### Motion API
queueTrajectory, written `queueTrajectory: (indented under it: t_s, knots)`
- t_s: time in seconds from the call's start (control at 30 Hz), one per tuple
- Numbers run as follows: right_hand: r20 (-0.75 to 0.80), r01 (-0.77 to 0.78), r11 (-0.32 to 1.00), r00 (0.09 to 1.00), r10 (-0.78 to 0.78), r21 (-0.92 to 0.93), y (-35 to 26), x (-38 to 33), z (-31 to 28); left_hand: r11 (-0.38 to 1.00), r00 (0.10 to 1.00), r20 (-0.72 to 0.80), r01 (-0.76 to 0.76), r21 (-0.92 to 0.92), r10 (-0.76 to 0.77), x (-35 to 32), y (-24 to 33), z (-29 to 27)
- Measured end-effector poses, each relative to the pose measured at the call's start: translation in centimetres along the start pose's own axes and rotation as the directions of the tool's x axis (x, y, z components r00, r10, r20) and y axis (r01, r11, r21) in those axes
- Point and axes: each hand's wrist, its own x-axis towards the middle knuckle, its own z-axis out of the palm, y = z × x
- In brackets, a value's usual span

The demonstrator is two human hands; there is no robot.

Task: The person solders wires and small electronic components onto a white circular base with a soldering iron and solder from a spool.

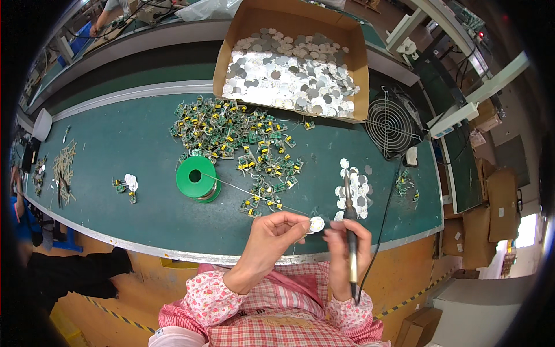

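My left hand (272, 236) pinches a small round white disc (316, 224) over the near edge of the green bench (115, 144). A thin solder wire (254, 194) runs from the green spool (196, 178) to that hand. My right hand (347, 246) grips a soldering iron (350, 225) upright, its tip pointing away from me, right beside the disc. A black cord hangs from the iron's base.
A heap of small green circuit boards (237, 136) covers the bench middle. Several white discs (354, 188) lie right of my hands. A cardboard box (361, 58) of silver discs stands at the back. A small fan (390, 124) sits at right. Another person's arm (17, 199) shows far left.
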Motion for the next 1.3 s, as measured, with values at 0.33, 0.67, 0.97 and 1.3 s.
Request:
queueTrajectory:
  t_s: [0.33, 0.67, 0.97, 1.3]
  knots:
    - [0.150, -0.169, 0.979, 0.977, 0.151, 0.114, 0.3, 0.9, -0.9, 0.974, 0.927, 0.309, 0.176, 0.140, -0.212, -0.2, 1.3, -0.7]
    - [0.279, -0.044, 0.999, 0.959, 0.042, 0.003, -0.2, 1.8, -2.1, 0.945, 0.922, 0.297, 0.163, 0.283, -0.248, 0.4, 2.0, -0.7]
    - [0.331, -0.007, 1.000, 0.943, 0.008, -0.006, -0.1, 2.1, -2.2, 0.925, 0.954, 0.283, -0.015, 0.379, -0.100, 0.5, 0.7, -1.2]
    - [0.413, 0.002, 0.997, 0.910, 0.032, -0.082, -0.8, 2.8, -2.5, 0.759, 0.949, 0.292, -0.277, 0.589, 0.120, 0.5, 0.6, -1.0]
